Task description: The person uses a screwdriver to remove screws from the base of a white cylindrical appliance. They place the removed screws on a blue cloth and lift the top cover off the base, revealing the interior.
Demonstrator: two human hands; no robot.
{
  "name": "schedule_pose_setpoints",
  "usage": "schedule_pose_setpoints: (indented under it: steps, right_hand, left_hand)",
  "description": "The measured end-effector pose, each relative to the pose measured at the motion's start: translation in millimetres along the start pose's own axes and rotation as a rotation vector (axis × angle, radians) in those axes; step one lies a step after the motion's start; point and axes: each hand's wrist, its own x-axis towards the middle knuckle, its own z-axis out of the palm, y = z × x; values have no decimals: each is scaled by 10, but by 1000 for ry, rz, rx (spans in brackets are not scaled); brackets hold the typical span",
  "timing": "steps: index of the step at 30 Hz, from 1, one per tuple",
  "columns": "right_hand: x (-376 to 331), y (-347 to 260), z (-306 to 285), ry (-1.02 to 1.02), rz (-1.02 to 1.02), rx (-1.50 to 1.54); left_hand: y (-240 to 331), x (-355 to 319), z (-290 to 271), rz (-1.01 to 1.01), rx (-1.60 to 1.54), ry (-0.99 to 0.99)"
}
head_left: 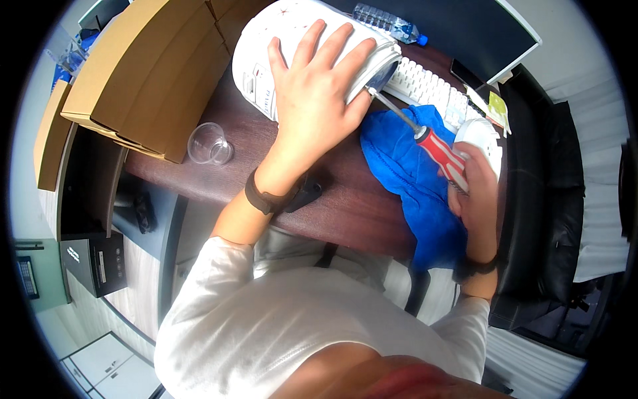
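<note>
A white, rounded appliance (256, 50) with small printed markings lies on the dark wooden desk; its exact kind I cannot tell. My left hand (316, 96) is spread flat over its side, fingers apart, pressing against the casing. My right hand (475, 193) is wrapped around the red and white handle of a screwdriver (435, 149). The metal shaft points up and left, and its tip meets the appliance's edge close to my left thumb. Whether the tip sits in a screw is too small to make out. Beneath the screwdriver lies a crumpled blue cloth (405, 156), hanging over the desk's front edge.
Left of the appliance stand a clear plastic cup (211, 144) and big cardboard boxes (143, 73). A white keyboard (428, 86), a water bottle (389, 23) and a monitor (478, 30) are behind. A white mouse (480, 139) is beside my right hand. A black sofa (541, 199) is at the right.
</note>
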Motion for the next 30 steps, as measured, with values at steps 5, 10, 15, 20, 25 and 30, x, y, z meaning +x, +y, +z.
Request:
schedule_pose_setpoints:
  steps: [5,10,15,20,25,30]
  right_hand:
    - [4,-71,58,97,-685,-1037]
    - [-44,235,162,254,183,233]
    - [30,202,197,-32,527,589]
    - [71,65,145,85,33,-298]
    - [15,195,188,353,-613,-667]
    - [83,153,170,73,411,536]
  left_hand:
    - [-19,-13,-17,-5,29,-4]
    - [-2,5,4,3,15,-4]
    - [-8,-4,3,0,9,-4]
    - [-15,-15,-5,-2,10,1]
    - [-10,-6,0,-3,7,6]
    - [-10,-9,6,-1,6,8]
